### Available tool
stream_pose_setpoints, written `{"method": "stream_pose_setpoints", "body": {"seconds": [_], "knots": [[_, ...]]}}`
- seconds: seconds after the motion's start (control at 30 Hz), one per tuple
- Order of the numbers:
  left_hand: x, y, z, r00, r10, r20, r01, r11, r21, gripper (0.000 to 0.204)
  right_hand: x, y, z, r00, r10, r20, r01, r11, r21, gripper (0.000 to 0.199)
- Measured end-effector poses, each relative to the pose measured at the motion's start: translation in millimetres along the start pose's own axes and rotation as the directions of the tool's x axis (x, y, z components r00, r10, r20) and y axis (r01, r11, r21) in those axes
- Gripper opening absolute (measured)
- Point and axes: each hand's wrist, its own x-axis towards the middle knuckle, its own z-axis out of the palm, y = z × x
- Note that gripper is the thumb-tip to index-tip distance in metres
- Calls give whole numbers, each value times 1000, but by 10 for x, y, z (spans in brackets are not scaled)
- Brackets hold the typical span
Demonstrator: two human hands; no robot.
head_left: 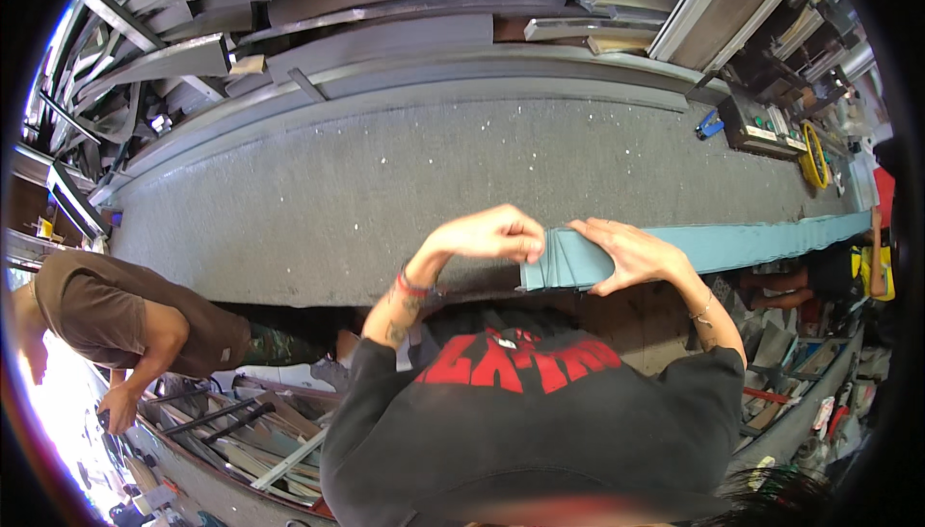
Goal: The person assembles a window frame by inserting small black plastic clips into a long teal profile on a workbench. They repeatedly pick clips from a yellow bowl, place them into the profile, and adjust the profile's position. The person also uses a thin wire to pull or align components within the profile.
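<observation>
A long light-blue strip [723,250], with what looks like wrinkled film along it, runs along the near edge of the bench from the middle to the far right. My right hand [636,255] lies across it near its left end, fingers over the far edge and thumb at the near edge. Bunched folds cross the strip just left of those fingers. Beside the strip's left end my left hand [496,236] is closed, fingers curled in. Whatever is inside its pinch is too small to make out.
A grey carpeted bench [366,190] stretches ahead, dotted with white specks. Metal offcuts [385,45] fill racks behind it. A control box [756,127], a blue tool [709,125] and a yellow coil [815,156] are at right. People stand at left [125,315] and far right [867,272].
</observation>
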Motion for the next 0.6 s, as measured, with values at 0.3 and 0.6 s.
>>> {"method": "stream_pose_setpoints", "body": {"seconds": [0.3,0.6], "knots": [[-201,211,146,982,-177,-71,188,957,222,26,176,142,193,986,-95,137,82,992,93,96],[11,260,104,837,191,-514,-139,981,138,22,-196,-367,-166,944,-309,112,282,937,206,96]]}}
